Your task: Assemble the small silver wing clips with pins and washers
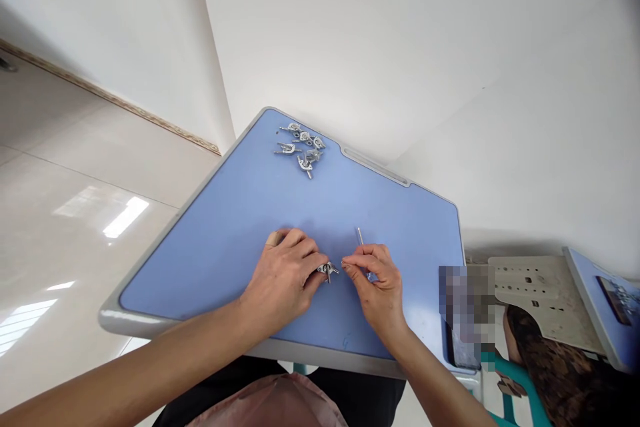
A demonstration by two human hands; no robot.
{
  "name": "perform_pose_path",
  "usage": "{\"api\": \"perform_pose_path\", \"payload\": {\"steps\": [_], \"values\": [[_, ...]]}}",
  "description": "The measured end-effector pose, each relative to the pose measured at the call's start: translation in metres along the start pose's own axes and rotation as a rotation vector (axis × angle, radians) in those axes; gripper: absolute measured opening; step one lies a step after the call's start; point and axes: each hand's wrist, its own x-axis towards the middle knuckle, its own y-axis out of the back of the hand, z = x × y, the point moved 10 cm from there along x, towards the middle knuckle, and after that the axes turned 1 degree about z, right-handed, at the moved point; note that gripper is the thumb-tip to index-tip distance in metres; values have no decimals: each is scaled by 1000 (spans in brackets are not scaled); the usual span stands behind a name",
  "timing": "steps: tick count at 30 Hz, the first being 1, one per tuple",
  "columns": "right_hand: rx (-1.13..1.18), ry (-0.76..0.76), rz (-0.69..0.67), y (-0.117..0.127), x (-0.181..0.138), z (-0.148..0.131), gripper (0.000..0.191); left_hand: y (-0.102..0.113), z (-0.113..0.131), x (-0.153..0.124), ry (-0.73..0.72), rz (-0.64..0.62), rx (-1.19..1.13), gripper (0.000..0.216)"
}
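Note:
My left hand (287, 270) is closed, with thumb and forefinger pinching a small silver metal valve (327, 269) with short pipe stubs just above the blue tabletop. Beside it, to the right, my right hand (377, 283) is closed too. A thin metal shaft (359, 235) sticks out past its fingers and a bit of clear handle shows in the palm, like a small screwdriver. The thumb and forefinger tips meet on something tiny near the valve, too small to name. A narrow gap separates these fingertips from the valve.
Several similar metal valves (305, 140) lie grouped at the table's far left. The blue table (210, 247) has a grey raised rim and stands against a white wall. A partly blurred-out dark object (463, 340) lies at its right edge. Another person's patterned clothing (550, 360) shows at lower right.

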Motion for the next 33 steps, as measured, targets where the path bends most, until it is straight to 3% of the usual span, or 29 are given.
{"api": "perform_pose_path", "payload": {"steps": [9, 25, 33], "values": [[-79, 86, 23, -13, -9, -4, 11, 0, 1, 1, 18, -6, 52, 9], [23, 31, 13, -13, -20, -2, 12, 6, -1, -1, 46, 41, 30, 11], [-2, 75, 25, -13, -22, -6, 12, 3, -6, 0, 54, -17, 33, 12]]}}
